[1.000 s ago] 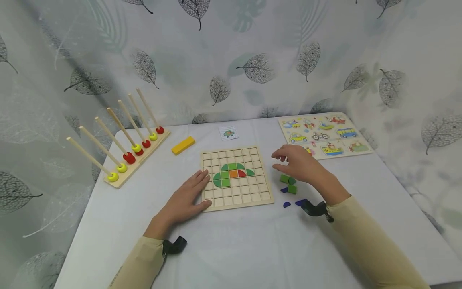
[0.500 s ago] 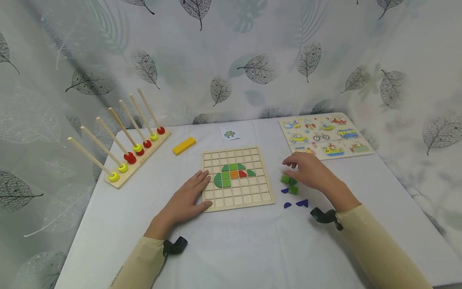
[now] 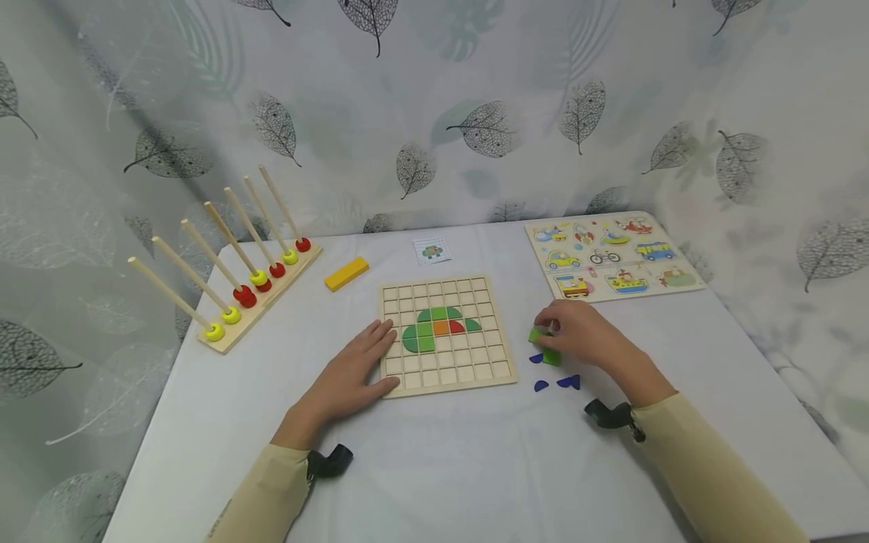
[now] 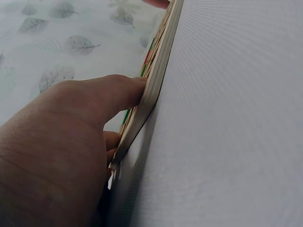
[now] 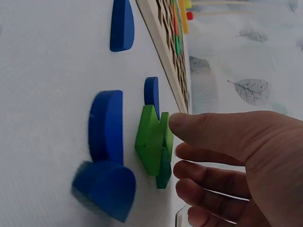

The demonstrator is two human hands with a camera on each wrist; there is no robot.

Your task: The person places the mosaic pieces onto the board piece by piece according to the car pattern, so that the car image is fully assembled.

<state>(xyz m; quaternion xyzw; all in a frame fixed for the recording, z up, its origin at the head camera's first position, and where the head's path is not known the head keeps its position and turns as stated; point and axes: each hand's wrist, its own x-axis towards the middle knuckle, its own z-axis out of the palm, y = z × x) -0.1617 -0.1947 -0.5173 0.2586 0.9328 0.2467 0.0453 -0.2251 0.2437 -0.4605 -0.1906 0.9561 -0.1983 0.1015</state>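
Observation:
My left hand (image 3: 353, 366) rests along the left edge of the wooden grid board (image 3: 468, 371), fingertips and thumb on its rim. Green, orange and red pieces (image 3: 440, 327) lie in some of its squares. To the right of the board, my right hand (image 3: 584, 332) is just over several loose pieces, thumb and fingers apart. Under its fingertips are a green square block (image 3: 536, 335), another green square (image 3: 551, 357) and, in the right wrist view, a darker green piece (image 5: 164, 170). The thumb is close to the green blocks; whether it touches cannot be told. Nearby lie blue pieces (image 3: 541, 385).
Left at the back stands a peg rack (image 3: 261, 298) with red and yellow beads. A yellow bar (image 3: 346, 273) and a small pattern card (image 3: 431, 250) lie behind the board. A vehicle picture puzzle (image 3: 614, 256) sits at the back right. A leaf-patterned curtain (image 3: 434, 113) hangs behind the table.
My right hand has moved right and a little toward me, away from the board's side and down to the loose green pieces. My left hand stays on the board's edge.

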